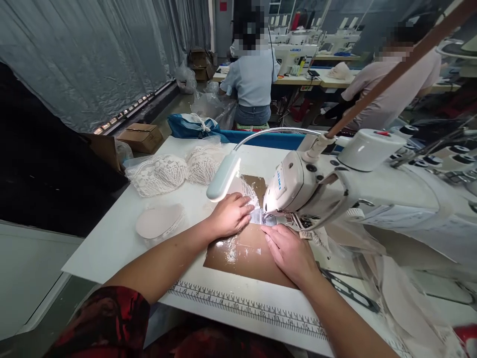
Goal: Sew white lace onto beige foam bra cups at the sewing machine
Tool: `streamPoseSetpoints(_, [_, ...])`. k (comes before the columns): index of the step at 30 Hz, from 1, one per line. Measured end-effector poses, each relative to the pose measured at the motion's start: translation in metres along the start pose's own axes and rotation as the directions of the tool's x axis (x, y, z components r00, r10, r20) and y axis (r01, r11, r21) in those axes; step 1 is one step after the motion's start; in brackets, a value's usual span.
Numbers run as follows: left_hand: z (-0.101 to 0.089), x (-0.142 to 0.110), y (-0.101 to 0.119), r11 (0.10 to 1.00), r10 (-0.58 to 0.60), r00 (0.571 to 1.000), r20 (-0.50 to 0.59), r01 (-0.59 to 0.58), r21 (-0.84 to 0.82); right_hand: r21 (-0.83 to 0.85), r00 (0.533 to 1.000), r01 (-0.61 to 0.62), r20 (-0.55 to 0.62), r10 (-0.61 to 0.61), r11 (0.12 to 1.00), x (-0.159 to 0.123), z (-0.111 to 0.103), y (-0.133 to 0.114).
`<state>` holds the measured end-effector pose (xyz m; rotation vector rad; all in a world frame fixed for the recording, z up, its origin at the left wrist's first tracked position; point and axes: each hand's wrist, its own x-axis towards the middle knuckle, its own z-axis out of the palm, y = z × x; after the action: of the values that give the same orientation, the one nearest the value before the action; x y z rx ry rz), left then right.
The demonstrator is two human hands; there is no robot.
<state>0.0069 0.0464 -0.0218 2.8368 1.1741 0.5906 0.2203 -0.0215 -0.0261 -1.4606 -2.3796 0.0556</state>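
My left hand point(233, 215) lies over a white lace piece point(250, 191) beside the needle area of a white sewing machine point(285, 184), its fingers stretched out and pressing down. Just in front of the presser foot point(264, 217) is my right hand point(288, 248), resting low on a brown board point(242, 248). Its index finger and thumb come close together at the tips; whatever lies between them is too small to make out. A lit lamp point(223, 176) on a bendable neck shines on the work. My left hand partly covers the lace.
Lace cups point(158, 174) lie at the back left, with a smooth beige cup point(158, 221) nearer. A ruler strip point(246, 308) runs along the front edge. Black scissors point(350, 291) and sheer fabric point(402, 298) are at right. Two people sit ahead at other machines.
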Motion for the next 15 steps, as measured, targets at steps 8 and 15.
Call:
streamPoseSetpoints(8, [-0.010, 0.004, -0.006, 0.990, -0.143, 0.982, 0.127, 0.143, 0.016, -0.025, 0.991, 0.102, -0.081, -0.104, 0.994, -0.001, 0.008, 0.009])
streamPoseSetpoints(15, [-0.093, -0.026, -0.005, 0.944, -0.326, 0.910, 0.255, 0.330, 0.032, -0.010, 0.987, 0.139, -0.084, -0.139, 0.990, 0.000, 0.009, 0.014])
